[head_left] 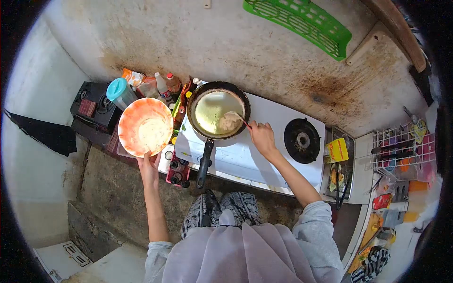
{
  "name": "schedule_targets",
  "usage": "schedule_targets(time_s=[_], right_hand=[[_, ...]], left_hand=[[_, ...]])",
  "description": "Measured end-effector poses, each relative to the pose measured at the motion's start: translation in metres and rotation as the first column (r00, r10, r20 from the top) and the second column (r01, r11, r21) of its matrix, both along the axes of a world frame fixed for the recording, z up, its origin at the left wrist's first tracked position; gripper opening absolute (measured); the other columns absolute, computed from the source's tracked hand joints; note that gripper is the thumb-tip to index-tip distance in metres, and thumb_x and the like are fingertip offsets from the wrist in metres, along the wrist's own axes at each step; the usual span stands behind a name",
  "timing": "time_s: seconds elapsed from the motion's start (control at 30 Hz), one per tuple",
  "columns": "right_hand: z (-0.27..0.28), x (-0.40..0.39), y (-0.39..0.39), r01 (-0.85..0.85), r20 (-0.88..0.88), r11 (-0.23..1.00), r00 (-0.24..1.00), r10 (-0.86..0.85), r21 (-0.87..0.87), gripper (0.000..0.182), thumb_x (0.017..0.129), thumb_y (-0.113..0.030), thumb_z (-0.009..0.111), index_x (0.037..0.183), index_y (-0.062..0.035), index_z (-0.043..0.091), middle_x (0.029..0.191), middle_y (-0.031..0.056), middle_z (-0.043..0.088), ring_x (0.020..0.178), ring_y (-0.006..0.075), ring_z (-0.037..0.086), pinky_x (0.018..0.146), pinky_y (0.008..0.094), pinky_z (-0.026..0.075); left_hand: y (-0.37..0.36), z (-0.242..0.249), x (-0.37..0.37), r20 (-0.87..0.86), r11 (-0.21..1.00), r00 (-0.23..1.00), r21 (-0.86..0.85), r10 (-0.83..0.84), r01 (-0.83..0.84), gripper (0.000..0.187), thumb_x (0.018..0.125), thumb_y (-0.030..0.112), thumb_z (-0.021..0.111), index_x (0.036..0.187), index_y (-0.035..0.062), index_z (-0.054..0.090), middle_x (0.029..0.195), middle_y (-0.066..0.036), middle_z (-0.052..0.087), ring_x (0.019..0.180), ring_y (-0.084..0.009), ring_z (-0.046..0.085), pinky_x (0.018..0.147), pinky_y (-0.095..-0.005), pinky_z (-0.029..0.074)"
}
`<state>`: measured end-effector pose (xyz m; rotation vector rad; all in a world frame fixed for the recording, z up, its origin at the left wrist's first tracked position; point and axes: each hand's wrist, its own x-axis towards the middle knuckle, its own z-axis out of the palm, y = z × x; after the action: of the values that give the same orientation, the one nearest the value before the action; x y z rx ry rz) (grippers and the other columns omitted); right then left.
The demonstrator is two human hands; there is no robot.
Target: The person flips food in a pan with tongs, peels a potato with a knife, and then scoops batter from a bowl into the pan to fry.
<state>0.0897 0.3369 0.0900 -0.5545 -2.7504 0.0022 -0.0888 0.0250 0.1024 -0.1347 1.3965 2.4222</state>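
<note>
My left hand (149, 165) grips the near rim of an orange-and-white bowl (134, 118), tilted so its inside faces me, with pale batter smeared in it. My right hand (262, 139) is closed on the thin handle of a spoon (246, 124) reaching over the right side of a frying pan (243, 101). At the spoon's end a pale lump of batter (230, 120) lies in the pan's yellowish oil; the lump hides the spoon's head. The pan rests on the left burner, its black handle (204, 162) pointing toward me.
The white stove (264, 113) has a bare right burner (302, 140). Bottles (161, 85) and a blue-lidded jug (121, 92) crowd the left. A red crate (178, 172) of bottles stands near the pan handle. Right of the stove lies a tray (349, 181) with a yellow packet (337, 150).
</note>
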Motion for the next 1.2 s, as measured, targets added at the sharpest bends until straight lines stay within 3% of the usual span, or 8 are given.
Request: schedule_targets(time_s=[0.27, 0.5, 0.6, 0.77, 0.87, 1.0, 1.07, 1.2], right_hand=[[0.011, 0.010, -0.007, -0.074, -0.125, 0.994, 0.989, 0.085, 0.086, 0.013, 0.078, -0.020, 0.052, 0.075, -0.0074, 0.049, 0.055, 0.0056, 0.051, 0.056, 0.0196, 0.051, 0.056, 0.0320, 0.037], [-0.009, 0.014, -0.009, -0.152, -0.058, 0.979, 0.985, 0.161, 0.137, 0.011, 0.077, -0.019, 0.052, 0.074, -0.0091, 0.048, 0.053, 0.0038, 0.048, 0.059, 0.0179, 0.051, 0.056, 0.0317, 0.036], [-0.013, 0.015, -0.007, -0.149, -0.030, 0.980, 0.988, 0.155, 0.133, 0.009, 0.077, -0.017, 0.051, 0.074, -0.0090, 0.049, 0.052, 0.0042, 0.049, 0.059, 0.0182, 0.051, 0.057, 0.0320, 0.037], [-0.008, 0.007, -0.003, -0.071, -0.134, 0.985, 0.987, 0.092, 0.154, 0.005, 0.074, -0.013, 0.051, 0.073, -0.0082, 0.050, 0.052, 0.0058, 0.052, 0.060, 0.0192, 0.052, 0.059, 0.0318, 0.037], [-0.016, 0.004, -0.003, -0.135, -0.116, 0.977, 0.981, 0.155, 0.167, 0.009, 0.075, -0.016, 0.055, 0.072, -0.0084, 0.050, 0.053, 0.0051, 0.051, 0.056, 0.0193, 0.050, 0.054, 0.0330, 0.035], [-0.008, 0.005, -0.006, -0.095, -0.161, 0.986, 0.980, 0.117, 0.141, 0.005, 0.075, -0.013, 0.051, 0.073, -0.0093, 0.050, 0.053, 0.0049, 0.052, 0.059, 0.0187, 0.051, 0.057, 0.0314, 0.036], [0.007, 0.008, -0.010, -0.025, -0.325, 0.992, 0.944, 0.063, 0.121, 0.006, 0.076, -0.014, 0.052, 0.072, -0.0100, 0.050, 0.053, 0.0041, 0.051, 0.059, 0.0180, 0.050, 0.056, 0.0315, 0.034], [0.001, 0.014, -0.010, -0.063, -0.229, 0.987, 0.969, 0.097, 0.149, 0.007, 0.076, -0.015, 0.054, 0.072, -0.0096, 0.050, 0.053, 0.0046, 0.051, 0.060, 0.0180, 0.050, 0.054, 0.0315, 0.033]], left_hand=[[-0.015, -0.002, 0.010, -0.015, 1.000, 1.000, -0.014, -0.002, 0.002, 0.054, 0.081, 0.006, 0.045, 0.127, 0.0155, 0.019, 0.122, -0.010, 0.036, 0.106, -0.0221, 0.045, 0.088, -0.0359, 0.041], [-0.027, -0.011, 0.014, -0.019, 1.000, 1.000, 0.000, -0.019, 0.019, 0.056, 0.081, 0.006, 0.045, 0.128, 0.0164, 0.018, 0.123, -0.011, 0.036, 0.105, -0.0243, 0.046, 0.089, -0.0377, 0.041], [-0.029, -0.012, 0.018, -0.012, 0.999, 1.000, 0.032, 0.003, -0.002, 0.055, 0.080, 0.001, 0.042, 0.126, 0.0178, 0.018, 0.121, -0.010, 0.038, 0.102, -0.0229, 0.048, 0.083, -0.0357, 0.045], [-0.036, -0.011, 0.025, 0.006, 1.000, 1.000, 0.016, -0.001, 0.001, 0.054, 0.080, 0.002, 0.042, 0.126, 0.0174, 0.019, 0.121, -0.010, 0.039, 0.102, -0.0226, 0.048, 0.084, -0.0357, 0.045], [-0.038, -0.009, 0.030, 0.015, 1.000, 1.000, 0.002, -0.001, 0.001, 0.053, 0.081, 0.003, 0.042, 0.126, 0.0170, 0.019, 0.120, -0.009, 0.040, 0.102, -0.0224, 0.049, 0.084, -0.0361, 0.045], [-0.042, -0.012, 0.035, 0.012, 1.000, 1.000, 0.011, -0.003, 0.003, 0.052, 0.081, 0.003, 0.042, 0.126, 0.0162, 0.020, 0.119, -0.009, 0.041, 0.101, -0.0227, 0.050, 0.084, -0.0367, 0.045], [-0.044, -0.010, 0.038, 0.012, 1.000, 1.000, 0.013, -0.008, 0.008, 0.052, 0.081, 0.003, 0.042, 0.126, 0.0162, 0.020, 0.119, -0.009, 0.041, 0.101, -0.0229, 0.050, 0.084, -0.0368, 0.045], [-0.040, -0.007, 0.042, 0.026, 0.999, 0.999, 0.010, -0.040, 0.040, 0.053, 0.081, 0.003, 0.043, 0.126, 0.0163, 0.020, 0.120, -0.009, 0.040, 0.102, -0.0233, 0.049, 0.085, -0.0378, 0.044]])
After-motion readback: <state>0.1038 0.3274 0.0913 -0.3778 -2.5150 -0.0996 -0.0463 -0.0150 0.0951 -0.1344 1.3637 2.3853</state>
